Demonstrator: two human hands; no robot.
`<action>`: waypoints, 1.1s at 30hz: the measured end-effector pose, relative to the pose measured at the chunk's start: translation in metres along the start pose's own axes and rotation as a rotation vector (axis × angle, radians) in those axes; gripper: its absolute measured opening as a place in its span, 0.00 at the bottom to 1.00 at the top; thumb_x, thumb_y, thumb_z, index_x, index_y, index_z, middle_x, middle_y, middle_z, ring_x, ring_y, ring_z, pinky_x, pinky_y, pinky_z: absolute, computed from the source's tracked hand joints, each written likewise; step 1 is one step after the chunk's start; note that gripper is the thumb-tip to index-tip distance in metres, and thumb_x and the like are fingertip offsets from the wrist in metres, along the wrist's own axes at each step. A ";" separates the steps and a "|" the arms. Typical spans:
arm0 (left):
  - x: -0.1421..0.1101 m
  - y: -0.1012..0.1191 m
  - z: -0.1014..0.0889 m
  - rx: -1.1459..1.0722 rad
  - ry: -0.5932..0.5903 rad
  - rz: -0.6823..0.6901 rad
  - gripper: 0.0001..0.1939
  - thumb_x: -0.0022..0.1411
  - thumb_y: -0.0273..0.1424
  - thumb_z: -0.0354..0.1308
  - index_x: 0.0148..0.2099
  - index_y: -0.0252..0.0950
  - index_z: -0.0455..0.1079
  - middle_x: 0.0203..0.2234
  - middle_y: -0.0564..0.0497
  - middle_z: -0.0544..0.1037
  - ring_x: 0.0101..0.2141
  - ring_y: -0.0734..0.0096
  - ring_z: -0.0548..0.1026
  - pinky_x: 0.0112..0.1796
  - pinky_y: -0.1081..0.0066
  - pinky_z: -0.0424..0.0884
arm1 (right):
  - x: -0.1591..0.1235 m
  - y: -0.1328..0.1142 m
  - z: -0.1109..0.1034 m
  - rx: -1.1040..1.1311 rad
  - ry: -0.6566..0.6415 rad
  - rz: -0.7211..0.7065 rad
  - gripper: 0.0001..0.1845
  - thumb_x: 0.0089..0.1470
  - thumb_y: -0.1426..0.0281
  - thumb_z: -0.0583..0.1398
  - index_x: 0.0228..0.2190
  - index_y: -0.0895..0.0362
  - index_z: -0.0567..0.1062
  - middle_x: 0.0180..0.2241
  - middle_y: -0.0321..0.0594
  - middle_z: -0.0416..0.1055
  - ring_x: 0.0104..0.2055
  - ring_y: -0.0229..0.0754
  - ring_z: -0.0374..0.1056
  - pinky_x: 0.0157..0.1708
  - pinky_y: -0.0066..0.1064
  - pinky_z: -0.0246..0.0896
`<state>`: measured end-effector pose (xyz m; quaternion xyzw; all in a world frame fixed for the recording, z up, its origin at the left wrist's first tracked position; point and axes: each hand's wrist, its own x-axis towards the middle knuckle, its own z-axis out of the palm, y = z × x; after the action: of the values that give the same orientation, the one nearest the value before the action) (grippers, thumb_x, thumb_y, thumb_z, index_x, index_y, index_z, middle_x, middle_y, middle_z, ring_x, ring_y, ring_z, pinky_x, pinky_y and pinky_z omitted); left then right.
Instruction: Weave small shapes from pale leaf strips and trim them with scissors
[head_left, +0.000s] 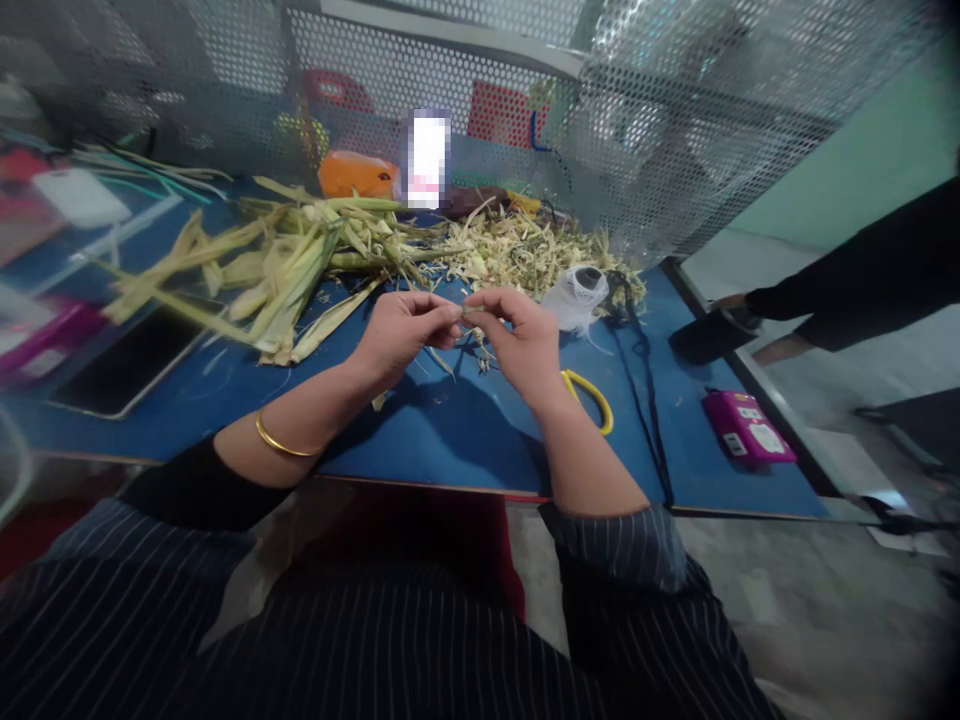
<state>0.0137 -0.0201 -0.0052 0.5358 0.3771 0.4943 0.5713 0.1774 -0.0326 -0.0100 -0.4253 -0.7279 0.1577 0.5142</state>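
My left hand (414, 336) and my right hand (517, 340) meet fingertip to fingertip above the blue table (442, 440). Both are closed in a pinch. A small pale strip (472, 310), like a bit of husk, shows at the right fingertips; most of it is hidden by the fingers. Behind my left hand lie long yellow-green corn husks (300, 270). Beyond my right hand spreads a heap of short husk shreds (517, 250). A white spool of thread (581, 292) sits just past my right hand. By my right wrist is a yellow looped handle (600, 398), partly covered.
A black phone (139, 360) and a blurred purple pack (52, 335) lie left. Right are a black cord (649, 400), another purple pack (748, 428), and a dark cylinder (709, 338) by another person's hands. A perforated metal panel (420, 60) rises behind.
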 end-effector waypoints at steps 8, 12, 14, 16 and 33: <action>0.001 -0.001 -0.001 0.089 -0.019 0.052 0.10 0.50 0.35 0.66 0.29 0.33 0.76 0.21 0.50 0.77 0.23 0.73 0.74 0.31 0.72 0.73 | 0.000 0.002 -0.004 -0.136 -0.052 -0.075 0.06 0.57 0.74 0.58 0.31 0.53 0.74 0.30 0.34 0.73 0.33 0.37 0.68 0.37 0.32 0.62; 0.001 -0.001 -0.002 0.092 -0.052 0.052 0.09 0.51 0.35 0.66 0.28 0.33 0.76 0.21 0.51 0.77 0.23 0.74 0.74 0.29 0.72 0.72 | -0.001 0.002 -0.005 -0.170 -0.051 -0.109 0.06 0.58 0.74 0.57 0.31 0.53 0.73 0.30 0.35 0.73 0.34 0.38 0.67 0.37 0.32 0.61; 0.001 0.001 -0.002 0.081 -0.046 0.036 0.09 0.51 0.35 0.66 0.27 0.34 0.76 0.19 0.51 0.76 0.22 0.74 0.73 0.28 0.73 0.71 | 0.000 0.001 -0.005 -0.178 -0.054 -0.134 0.06 0.59 0.73 0.57 0.31 0.52 0.74 0.31 0.35 0.73 0.35 0.39 0.68 0.38 0.33 0.61; 0.000 0.002 -0.002 0.070 -0.033 0.021 0.10 0.51 0.36 0.67 0.25 0.34 0.75 0.19 0.51 0.75 0.21 0.74 0.72 0.28 0.73 0.71 | 0.000 0.001 -0.005 -0.184 -0.065 -0.157 0.07 0.60 0.71 0.56 0.33 0.52 0.74 0.32 0.35 0.74 0.36 0.39 0.69 0.39 0.33 0.61; 0.003 0.001 -0.005 0.012 -0.129 -0.207 0.16 0.52 0.43 0.66 0.28 0.34 0.76 0.22 0.49 0.79 0.22 0.74 0.74 0.28 0.72 0.72 | -0.001 0.004 -0.004 -0.321 -0.058 -0.260 0.08 0.61 0.72 0.54 0.34 0.56 0.73 0.33 0.40 0.73 0.36 0.40 0.67 0.37 0.32 0.61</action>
<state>0.0096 -0.0159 -0.0046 0.5279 0.3959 0.3949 0.6393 0.1832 -0.0317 -0.0118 -0.3997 -0.8070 -0.0158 0.4345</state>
